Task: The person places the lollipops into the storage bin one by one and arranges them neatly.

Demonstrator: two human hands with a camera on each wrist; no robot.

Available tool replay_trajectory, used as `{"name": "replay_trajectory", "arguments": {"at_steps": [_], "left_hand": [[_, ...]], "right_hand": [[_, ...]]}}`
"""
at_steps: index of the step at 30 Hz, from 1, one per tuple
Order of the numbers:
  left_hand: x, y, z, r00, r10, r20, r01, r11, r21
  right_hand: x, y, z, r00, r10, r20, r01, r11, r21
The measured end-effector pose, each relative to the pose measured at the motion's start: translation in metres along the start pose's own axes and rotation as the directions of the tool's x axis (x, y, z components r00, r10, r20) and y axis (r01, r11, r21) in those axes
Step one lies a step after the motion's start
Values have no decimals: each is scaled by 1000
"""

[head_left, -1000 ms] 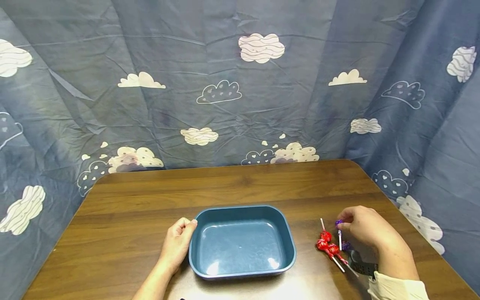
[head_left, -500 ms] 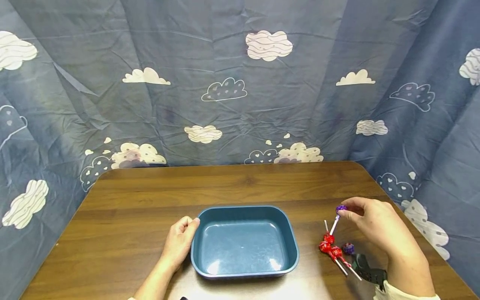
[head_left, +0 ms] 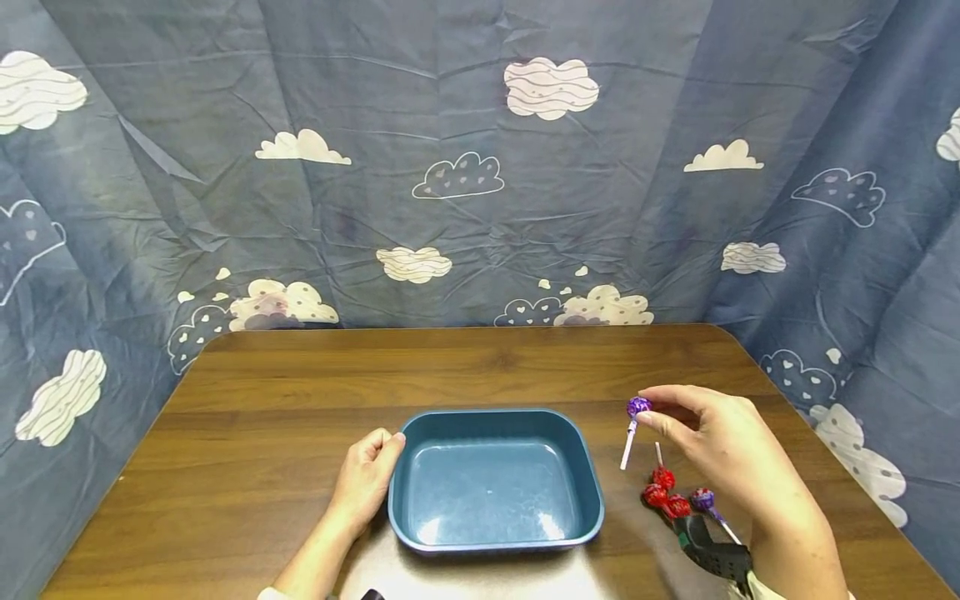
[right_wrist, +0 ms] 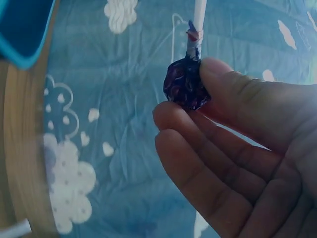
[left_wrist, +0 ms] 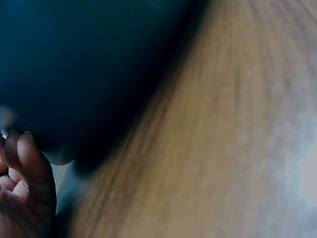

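In the head view my right hand [head_left: 723,437] pinches the wrapped head of a purple lollipop [head_left: 638,406] between thumb and fingertips, above the table right of the bin. Its white stick slants down to the left. The right wrist view shows the lollipop [right_wrist: 184,85] up close, held at the thumb and index tip. My left hand [head_left: 363,477] grips the left rim of a blue rectangular bin [head_left: 491,493], thumb on the edge. In the left wrist view, curled fingers [left_wrist: 35,168] show beside the dark bin wall [left_wrist: 89,64].
Several red lollipops [head_left: 663,478] lie clustered on the wooden table [head_left: 300,383], beneath the right hand. Another purple lollipop [head_left: 702,498] lies beside them. A black wrist camera [head_left: 716,552] overlaps the red ones' sticks. A cloud-print curtain [head_left: 420,217] hangs behind the table.
My right hand has lifted the purple lollipop away from the others and carried it left, toward the bin. The left hand keeps its hold on the rim.
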State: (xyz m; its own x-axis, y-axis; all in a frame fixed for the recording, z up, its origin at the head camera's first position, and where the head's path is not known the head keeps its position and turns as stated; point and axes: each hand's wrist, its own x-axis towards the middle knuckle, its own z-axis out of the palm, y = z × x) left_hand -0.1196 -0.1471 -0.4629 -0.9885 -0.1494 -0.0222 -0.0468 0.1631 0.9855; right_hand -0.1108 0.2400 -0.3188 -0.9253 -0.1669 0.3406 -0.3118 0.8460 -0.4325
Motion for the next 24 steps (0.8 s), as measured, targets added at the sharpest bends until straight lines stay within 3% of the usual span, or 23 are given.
{"name": "replay_trajectory", "arguments": {"at_steps": [5,16,24], "left_hand": [[-1,-2,-3,1000,-16,0,16,1000,-7],[5,0,4,1000,-4,13,4,1000,-2],[3,0,1,1000,-7,8,7,1000,-29]], "right_hand": [[10,-22,13,998,0,63,-3,998,55],[28,-57,34,989,-108,99,94,986,137],[39,-74,55,972,-127,198,85,975,205]]}}
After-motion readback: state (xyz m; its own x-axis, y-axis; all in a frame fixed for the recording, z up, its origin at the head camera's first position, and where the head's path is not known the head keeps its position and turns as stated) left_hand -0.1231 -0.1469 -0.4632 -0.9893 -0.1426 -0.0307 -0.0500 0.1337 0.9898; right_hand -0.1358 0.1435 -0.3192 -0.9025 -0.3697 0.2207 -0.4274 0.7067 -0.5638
